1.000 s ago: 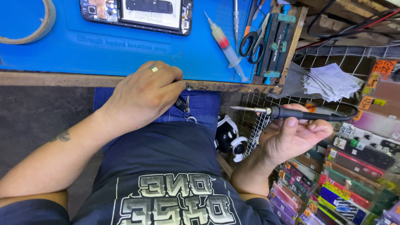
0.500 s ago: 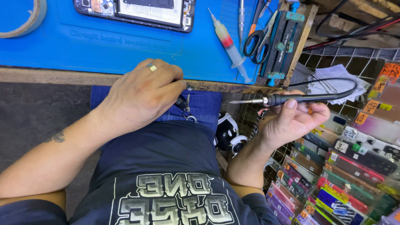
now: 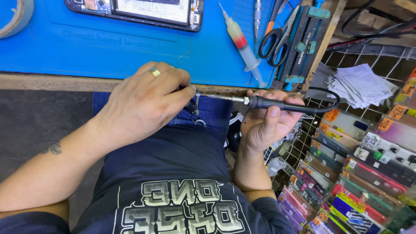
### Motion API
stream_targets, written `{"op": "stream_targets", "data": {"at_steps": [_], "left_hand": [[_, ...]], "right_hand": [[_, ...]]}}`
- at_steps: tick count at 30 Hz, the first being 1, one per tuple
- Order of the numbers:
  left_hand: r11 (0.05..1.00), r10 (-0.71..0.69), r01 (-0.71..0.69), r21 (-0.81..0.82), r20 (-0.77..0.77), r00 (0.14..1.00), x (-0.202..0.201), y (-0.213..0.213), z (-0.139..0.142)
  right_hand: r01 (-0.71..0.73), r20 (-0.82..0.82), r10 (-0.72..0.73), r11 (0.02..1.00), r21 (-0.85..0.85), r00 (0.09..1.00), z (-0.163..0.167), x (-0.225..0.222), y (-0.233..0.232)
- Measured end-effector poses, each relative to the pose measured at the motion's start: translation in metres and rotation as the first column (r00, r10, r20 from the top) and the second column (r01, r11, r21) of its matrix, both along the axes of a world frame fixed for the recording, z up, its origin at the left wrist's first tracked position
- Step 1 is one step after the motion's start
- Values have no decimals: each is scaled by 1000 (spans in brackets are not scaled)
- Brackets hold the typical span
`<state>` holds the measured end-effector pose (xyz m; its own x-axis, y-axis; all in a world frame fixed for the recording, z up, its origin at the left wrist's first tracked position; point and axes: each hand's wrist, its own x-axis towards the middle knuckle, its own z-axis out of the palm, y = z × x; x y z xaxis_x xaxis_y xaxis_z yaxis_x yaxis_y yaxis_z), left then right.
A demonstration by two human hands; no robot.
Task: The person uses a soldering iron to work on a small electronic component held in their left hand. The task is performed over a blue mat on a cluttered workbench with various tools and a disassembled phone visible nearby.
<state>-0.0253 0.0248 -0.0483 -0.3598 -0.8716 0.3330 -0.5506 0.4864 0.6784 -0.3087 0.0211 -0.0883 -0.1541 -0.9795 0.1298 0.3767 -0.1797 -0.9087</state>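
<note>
Pretty tight spot here. The right hand (image 3: 264, 123) has its fingers clamped round the black grip of a soldering iron (image 3: 277, 104), held level just off the near edge of the bench (image 3: 52, 81), metal tip pointing left. That tip ends right at the fingertips of the left hand (image 3: 143, 102), whose fingers are bunched together on something small at the bench lip. Can't tell what it is, the hand hides it. There's a ring on that hand, and its forearm runs off to the near left.

On the blue mat (image 3: 86, 47) there's loads of open room between the hands and the opened phone (image 3: 138, 11) lying along the far edge. Right of that open patch it gets crowded: a syringe (image 3: 242, 45) lies slanted with its nozzle toward the near edge, then scissors (image 3: 277, 37) with black handles, then a rack of tools at the bench's right edge.

Past the right edge there's a wire grid with a stack of paper slips (image 3: 359, 84) on it, and packaged phone cases (image 3: 359, 173) stacked close beside the right wrist. The iron's cord loops over that way. A tape roll (image 3: 15, 19) sits at the far left.
</note>
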Motion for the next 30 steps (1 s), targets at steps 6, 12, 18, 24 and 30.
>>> {"op": "stream_targets", "data": {"at_steps": [6,12,18,24,30], "left_hand": [[1000,-3,3,24,0,1000,0,-2,0],[998,-7,7,55,3,1000,0,-2,0],[998,-5,6,57,-6,1000,-1,-2,-1],[998,-6,7,59,-8,1000,-2,-3,-1],[998,-6,6,56,-9,1000,-1,-3,-1]], "right_hand": [[7,-54,-7,1000,-11,998,-3,-1,3],[55,-106,-57,998,-22,993,-8,-1,8],[73,-146,-78,997,-36,986,-9,-1,9],[69,-148,-75,997,-45,986,-10,-1,9],[64,-147,-69,997,-42,987,-10,-1,9]]}}
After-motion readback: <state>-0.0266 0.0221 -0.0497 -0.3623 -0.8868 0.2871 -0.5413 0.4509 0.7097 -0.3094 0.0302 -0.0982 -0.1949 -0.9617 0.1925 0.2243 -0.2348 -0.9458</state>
